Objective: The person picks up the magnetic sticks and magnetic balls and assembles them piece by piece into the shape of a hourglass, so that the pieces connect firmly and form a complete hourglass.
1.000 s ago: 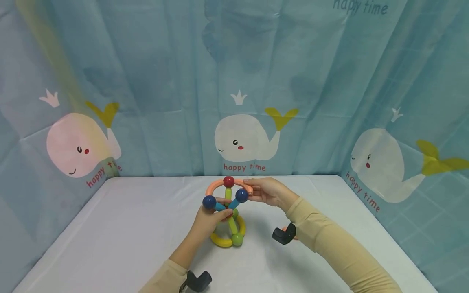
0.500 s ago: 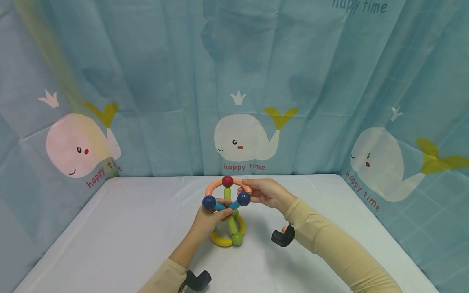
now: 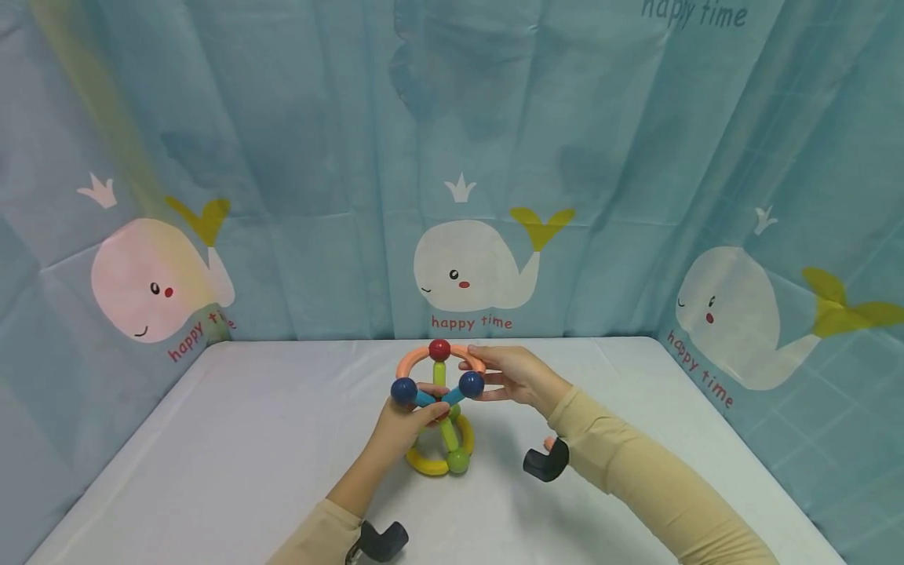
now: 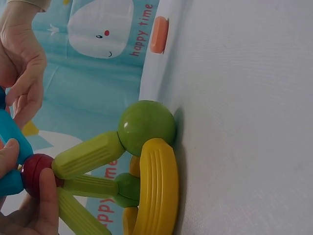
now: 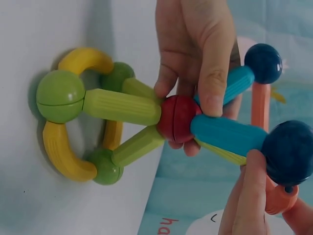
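Note:
A magnetic ball-and-rod toy stands on the table. Its base is a ring of yellow curved rods [image 5: 66,156] and green balls [image 5: 61,95]. Green rods [image 5: 122,107] rise from it to a central red ball [image 5: 178,120], which my left hand [image 3: 395,428] grips. Above, light blue rods [image 5: 230,132] carry two dark blue balls [image 3: 472,384], and a green rod carries another red ball [image 3: 439,350]. Orange curved rods [image 3: 413,361] arch from this upper red ball. My right hand [image 3: 519,373] pinches the right one, its fingers also at the right dark blue ball. In the right wrist view, that rod's end shows beside the ball.
Another orange piece [image 4: 159,34] lies on the white table [image 3: 282,439], partly hidden by the right wrist's black mount [image 3: 547,461] in the head view. A blue whale-print curtain [image 3: 318,196] encloses the back and sides.
The right dark blue ball has shifted slightly down and right, and the right orange rod's end now sits behind it. My right fingers have moved to the ball. The left hand keeps its grip.

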Tool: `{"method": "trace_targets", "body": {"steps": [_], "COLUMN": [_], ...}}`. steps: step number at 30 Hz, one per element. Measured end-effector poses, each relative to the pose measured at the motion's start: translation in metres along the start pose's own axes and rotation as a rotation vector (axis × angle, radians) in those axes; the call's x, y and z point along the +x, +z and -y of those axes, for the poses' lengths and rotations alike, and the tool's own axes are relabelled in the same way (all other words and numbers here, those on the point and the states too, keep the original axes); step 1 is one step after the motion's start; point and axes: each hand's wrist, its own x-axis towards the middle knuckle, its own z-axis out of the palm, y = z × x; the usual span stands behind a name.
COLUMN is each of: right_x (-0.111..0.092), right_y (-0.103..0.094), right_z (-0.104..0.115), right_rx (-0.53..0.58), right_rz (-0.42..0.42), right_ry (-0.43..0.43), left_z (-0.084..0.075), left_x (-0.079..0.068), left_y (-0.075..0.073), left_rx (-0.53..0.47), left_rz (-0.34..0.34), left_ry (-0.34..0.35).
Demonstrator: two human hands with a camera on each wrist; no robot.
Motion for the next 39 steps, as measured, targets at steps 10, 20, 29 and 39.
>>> {"method": "trace_targets", "body": {"steps": [10, 20, 29, 39], "right_x": [-0.0016, -0.0025, -0.0035, -0.0073], "right_y": [0.0025, 0.0022, 0.0051, -0.0045], "right_z": [-0.0006, -0.0008, 0.0008, -0.0019], "right_rx": [-0.012, -0.030, -0.028, 0.072], "right_rz": [-0.028, -0.033, -0.009, 0.065], "right_ry": [-0.007, -0.007, 0.001, 0.042], "left_z": [-0.0017, -0.0008, -0.0017, -0.0015], "left_x": [-0.0009, -0.0008, -0.0016, -0.0014], "left_y": [-0.0004, 0.0007, 0.0003, 0.0010], "left_rx": [-0.018, -0.004, -0.022, -0.022], "left_rz": [0.007, 0.003, -0.003, 0.001], "left_ry": [0.004, 0.004, 0.003, -0.004]}}
